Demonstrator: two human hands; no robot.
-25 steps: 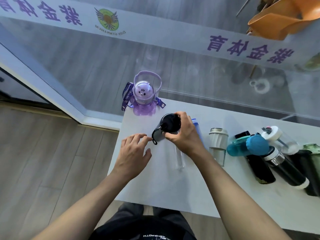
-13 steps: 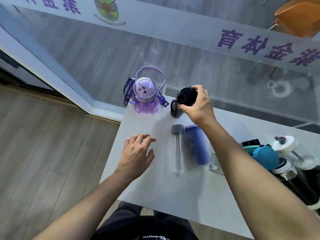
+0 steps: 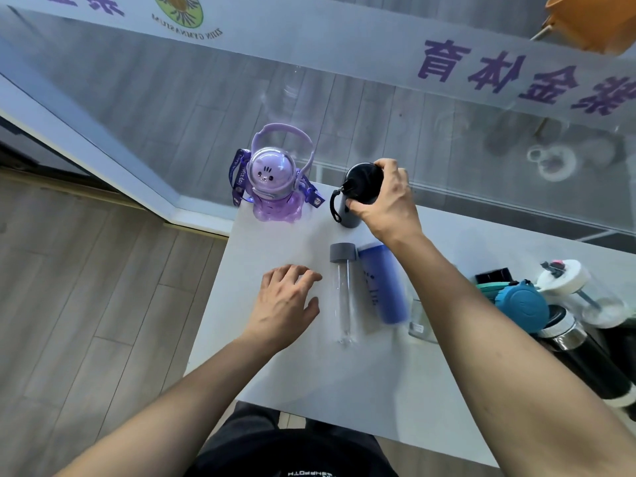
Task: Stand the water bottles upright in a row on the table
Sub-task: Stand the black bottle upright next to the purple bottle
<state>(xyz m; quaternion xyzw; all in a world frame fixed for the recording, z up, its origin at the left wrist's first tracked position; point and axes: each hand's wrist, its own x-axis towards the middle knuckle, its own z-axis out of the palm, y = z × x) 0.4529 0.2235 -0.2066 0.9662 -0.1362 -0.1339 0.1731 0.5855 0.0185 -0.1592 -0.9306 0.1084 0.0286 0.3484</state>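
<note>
Two bottles stand upright at the bench's [image 3: 275, 366] far edge: the purple cartoon bottle [image 3: 273, 180] and a black-lidded grey bottle [image 3: 358, 194]. The right hand [image 3: 385, 201] clasps the grey one's lid, carried there since a second ago. The left hand [image 3: 285, 304] hovers slack, fingers spread, beside the lying clear bottle [image 3: 344, 290] and blue bottle [image 3: 382, 284].

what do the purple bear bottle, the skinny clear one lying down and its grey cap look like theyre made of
Purple bear bottle: looks like translucent glossy plastic; light glows through the lumpy moulded base, and the dome shines.
Skinny clear bottle: see-through, with bright streaks along the tube; glass or hard plastic, cannot tell which.
Grey cap: matte and opaque, no shine; probably plastic or rubbery coating.
</note>
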